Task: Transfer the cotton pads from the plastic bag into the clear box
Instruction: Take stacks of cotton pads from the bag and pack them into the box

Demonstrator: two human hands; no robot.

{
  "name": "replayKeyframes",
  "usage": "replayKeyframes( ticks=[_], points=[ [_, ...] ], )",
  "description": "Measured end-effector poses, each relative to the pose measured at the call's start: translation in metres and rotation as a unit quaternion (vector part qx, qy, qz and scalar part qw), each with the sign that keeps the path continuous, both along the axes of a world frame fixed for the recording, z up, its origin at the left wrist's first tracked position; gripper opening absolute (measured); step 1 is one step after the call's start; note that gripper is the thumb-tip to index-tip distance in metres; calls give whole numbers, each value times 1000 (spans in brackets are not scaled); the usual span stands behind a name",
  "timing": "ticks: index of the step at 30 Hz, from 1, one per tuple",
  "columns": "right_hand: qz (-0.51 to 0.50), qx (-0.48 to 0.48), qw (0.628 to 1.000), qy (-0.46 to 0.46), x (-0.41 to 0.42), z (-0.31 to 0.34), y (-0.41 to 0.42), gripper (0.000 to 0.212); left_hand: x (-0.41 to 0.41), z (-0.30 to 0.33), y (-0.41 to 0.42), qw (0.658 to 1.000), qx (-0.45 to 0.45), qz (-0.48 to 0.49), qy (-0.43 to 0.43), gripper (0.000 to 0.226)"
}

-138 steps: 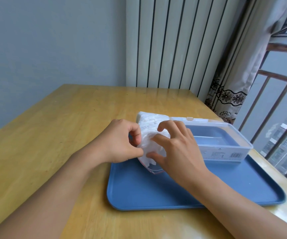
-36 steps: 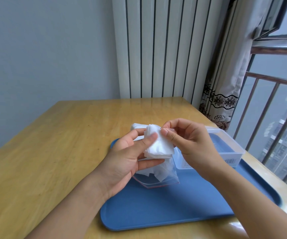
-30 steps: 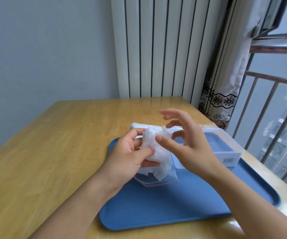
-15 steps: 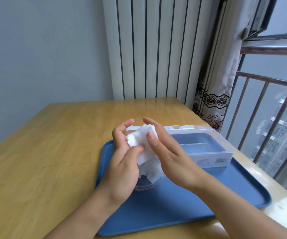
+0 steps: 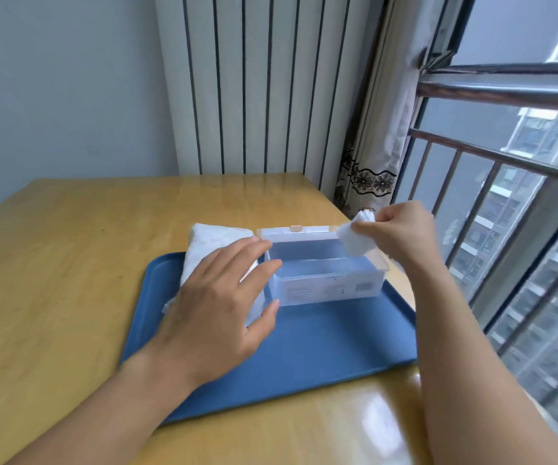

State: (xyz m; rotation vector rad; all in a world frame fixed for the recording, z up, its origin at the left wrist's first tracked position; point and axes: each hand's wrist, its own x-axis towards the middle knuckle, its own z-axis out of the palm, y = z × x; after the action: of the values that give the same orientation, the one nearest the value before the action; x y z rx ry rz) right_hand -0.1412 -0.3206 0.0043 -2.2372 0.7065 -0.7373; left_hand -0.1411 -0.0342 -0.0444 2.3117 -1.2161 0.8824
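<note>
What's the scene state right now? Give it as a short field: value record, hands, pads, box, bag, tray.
left hand: open, fingers straight, over the plastic bag, fingertips near the box's left end; contact unclear
right hand: pinches a stack of cotton pads
pads position: held above the right end of the clear box
clear box: on the tray, lid open toward the back, no pads visible inside
plastic bag: white, lying left of the box, partly on the tray
blue tray: on the wooden table
</note>
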Motion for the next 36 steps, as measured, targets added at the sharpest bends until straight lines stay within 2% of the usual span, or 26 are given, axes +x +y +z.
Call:
replayKeyframes(
  ticks=[6,8,10,16,18,20,22,23,25,27,29,32,34,36],
  points=[
    [18,-80,992,97,23,-17,2,38,-3,-7,-27,982,178,61,9,66],
    [2,-84,989,119,30,-21,1,28,-3,-11,-28,977,204,65,10,66],
    [-13,-102,986,129,35,-23,1,26,-2,-13,-26,978,202,61,2,63],
    [-5,-136,980,145,40,-31,-2,57,-1,-15,-25,984,174,46,3,56],
    [17,-120,986,116,39,-31,-3,67,-1,-15,-24,987,158,33,4,57],
    [24,-107,993,45,35,-23,0,69,-3,-9,-23,993,117,7,-1,57],
    [33,-116,990,-69,26,-11,12,52,-3,7,-13,999,44,-17,11,59],
    [60,-115,983,-130,20,-5,24,37,-1,17,-3,999,4,-26,24,61],
    [200,-80,953,-212,4,4,60,10,10,34,29,995,-41,-42,87,68],
    [366,-64,905,-205,-20,2,96,5,28,36,60,983,-23,-36,176,81],
    [482,-117,856,-143,-35,-10,125,4,46,23,84,971,14,1,239,93],
    [487,-320,810,-72,-31,-30,142,3,65,-2,92,959,-15,21,282,90],
    [433,-400,806,-57,-23,-35,142,8,70,-9,86,954,-47,23,296,84],
    [374,-432,818,-68,-19,-38,141,12,72,-13,79,956,-63,26,284,76]
  ],
)
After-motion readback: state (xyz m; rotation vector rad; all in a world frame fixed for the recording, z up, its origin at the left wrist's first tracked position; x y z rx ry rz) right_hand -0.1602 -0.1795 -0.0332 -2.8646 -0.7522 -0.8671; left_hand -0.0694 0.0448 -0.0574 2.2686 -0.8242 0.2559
